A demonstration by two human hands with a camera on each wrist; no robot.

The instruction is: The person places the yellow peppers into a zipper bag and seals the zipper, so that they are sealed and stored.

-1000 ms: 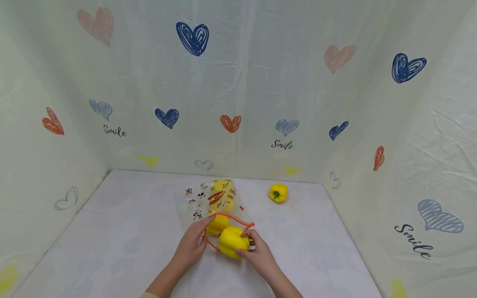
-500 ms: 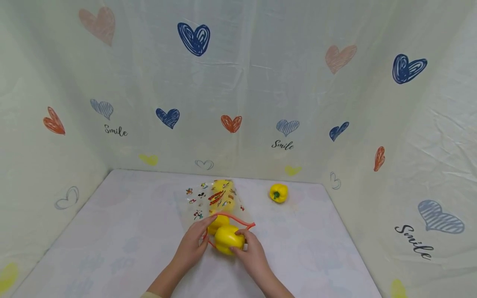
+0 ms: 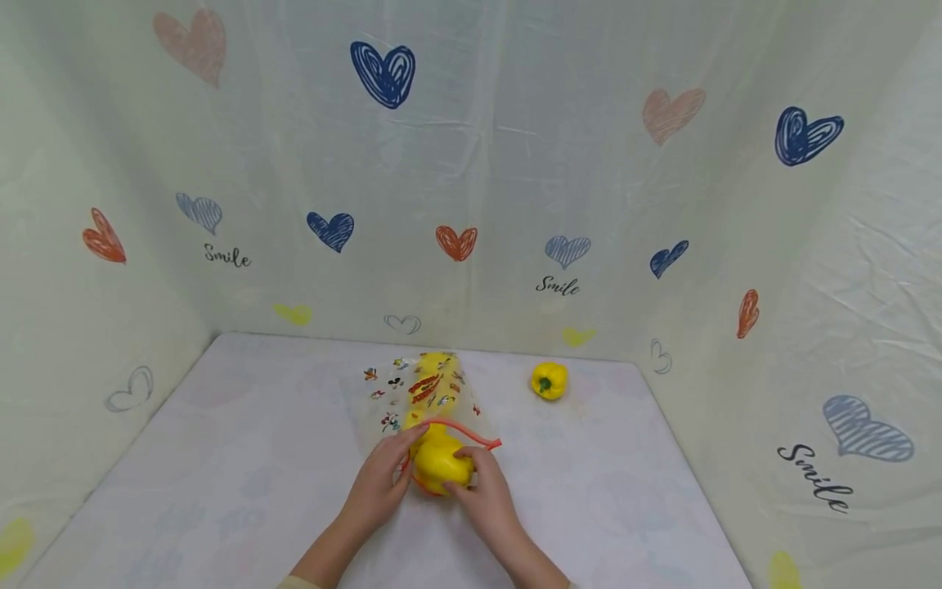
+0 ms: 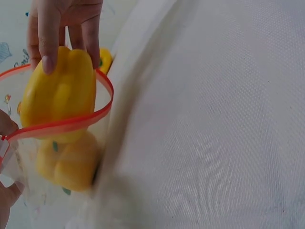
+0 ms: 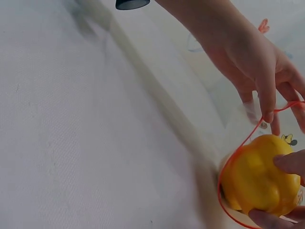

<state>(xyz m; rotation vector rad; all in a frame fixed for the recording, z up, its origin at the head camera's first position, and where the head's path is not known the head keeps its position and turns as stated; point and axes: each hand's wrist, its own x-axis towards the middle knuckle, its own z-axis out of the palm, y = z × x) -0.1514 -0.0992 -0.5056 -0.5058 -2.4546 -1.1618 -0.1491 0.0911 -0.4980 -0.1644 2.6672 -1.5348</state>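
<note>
A clear bag with cartoon prints (image 3: 393, 401) lies on the table, its red-rimmed mouth (image 4: 71, 125) toward the person. The left hand (image 3: 380, 477) pinches the rim at the left of the mouth, thumb and fingers on it. In the right hand (image 3: 486, 499) a yellow bell pepper (image 3: 439, 463) is gripped by fingers and thumb, and the left wrist view shows it partly within the rim. Below it, another yellow pepper (image 4: 71, 164) shows through the clear plastic. More yellow (image 3: 436, 364) shows at the bag's far end.
One more yellow pepper (image 3: 549, 381) with a green stem rests near the table's back right edge. A pale curtain (image 3: 486, 164) printed with hearts hangs behind and on both sides of the white table (image 3: 221, 425).
The right hand has moved left with its pepper, from the right side of the bag's mouth into it. The left hand has stayed at the rim.
</note>
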